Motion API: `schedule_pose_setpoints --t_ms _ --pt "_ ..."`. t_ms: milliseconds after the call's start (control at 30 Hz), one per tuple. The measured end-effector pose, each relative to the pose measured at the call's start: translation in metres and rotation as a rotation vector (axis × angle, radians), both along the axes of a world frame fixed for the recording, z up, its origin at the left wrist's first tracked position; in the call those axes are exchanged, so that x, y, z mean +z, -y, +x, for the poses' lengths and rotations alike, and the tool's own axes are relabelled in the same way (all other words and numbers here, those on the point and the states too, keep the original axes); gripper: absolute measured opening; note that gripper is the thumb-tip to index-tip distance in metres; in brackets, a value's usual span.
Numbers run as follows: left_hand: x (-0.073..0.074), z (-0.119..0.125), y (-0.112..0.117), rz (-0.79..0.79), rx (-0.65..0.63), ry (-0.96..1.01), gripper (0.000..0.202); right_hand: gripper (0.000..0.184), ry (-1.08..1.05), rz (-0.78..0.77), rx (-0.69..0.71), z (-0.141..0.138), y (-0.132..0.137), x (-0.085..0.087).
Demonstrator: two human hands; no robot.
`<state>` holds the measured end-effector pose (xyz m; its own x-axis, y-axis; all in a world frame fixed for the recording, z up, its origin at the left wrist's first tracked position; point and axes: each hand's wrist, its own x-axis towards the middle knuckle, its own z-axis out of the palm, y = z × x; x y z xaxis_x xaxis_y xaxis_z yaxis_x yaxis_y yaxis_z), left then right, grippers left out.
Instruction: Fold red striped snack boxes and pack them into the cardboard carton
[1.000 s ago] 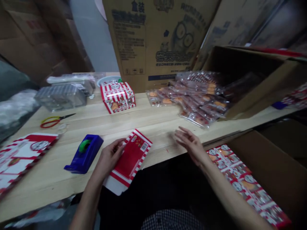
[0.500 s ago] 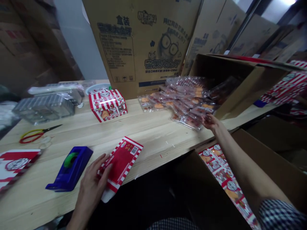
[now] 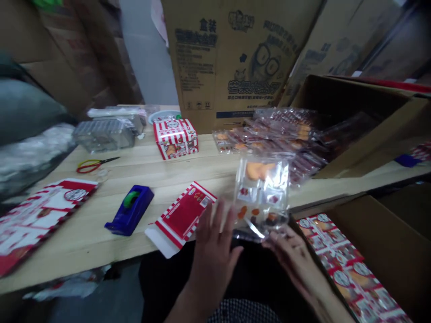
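Pinched at its near edge by my right hand (image 3: 292,251) is a clear plastic packet (image 3: 261,193) with orange and dark red pieces inside, raised over the table's front edge. My left hand (image 3: 213,244), somewhat blurred, has its fingers stretched out just left of the packet and holds nothing. Beyond its fingertips a red and white carton (image 3: 185,215) lies on the wooden table with a white flap out toward me. A heap of similar packets (image 3: 283,130) lies behind the one I hold.
A blue tape dispenser (image 3: 130,211), scissors (image 3: 97,164) and a flat printed carton (image 3: 47,215) lie left. A folded striped box (image 3: 175,139) stands behind, beside clear plastic trays (image 3: 104,134). An open cardboard box (image 3: 370,152) is right; printed boxes (image 3: 350,269) fill another below.
My right hand has brought one packet from the heap toward me. My left hand has let go of the red carton and moved right. The view has shifted left.
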<state>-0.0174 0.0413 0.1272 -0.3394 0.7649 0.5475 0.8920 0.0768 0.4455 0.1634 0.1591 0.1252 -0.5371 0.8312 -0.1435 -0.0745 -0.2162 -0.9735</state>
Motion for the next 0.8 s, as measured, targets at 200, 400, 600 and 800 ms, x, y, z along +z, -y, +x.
schedule_pose_setpoints --t_ms 200,400,600,800 --pt "-0.002 -0.021 0.043 0.165 0.11 0.109 0.058 0.033 -0.053 0.15 0.541 -0.06 0.06 0.018" --pt "0.006 -0.059 0.152 0.397 0.81 0.648 0.031 0.08 0.147 0.81 0.832 -0.13 -0.015 0.032" --pt "-0.012 -0.077 0.216 0.656 0.935 1.331 0.047 0.132 0.626 1.403 1.204 -0.231 -0.046 -0.014" --pt "-0.037 -0.085 0.228 0.484 0.806 1.653 0.045 0.131 0.684 1.327 1.435 -0.257 -0.041 -0.039"
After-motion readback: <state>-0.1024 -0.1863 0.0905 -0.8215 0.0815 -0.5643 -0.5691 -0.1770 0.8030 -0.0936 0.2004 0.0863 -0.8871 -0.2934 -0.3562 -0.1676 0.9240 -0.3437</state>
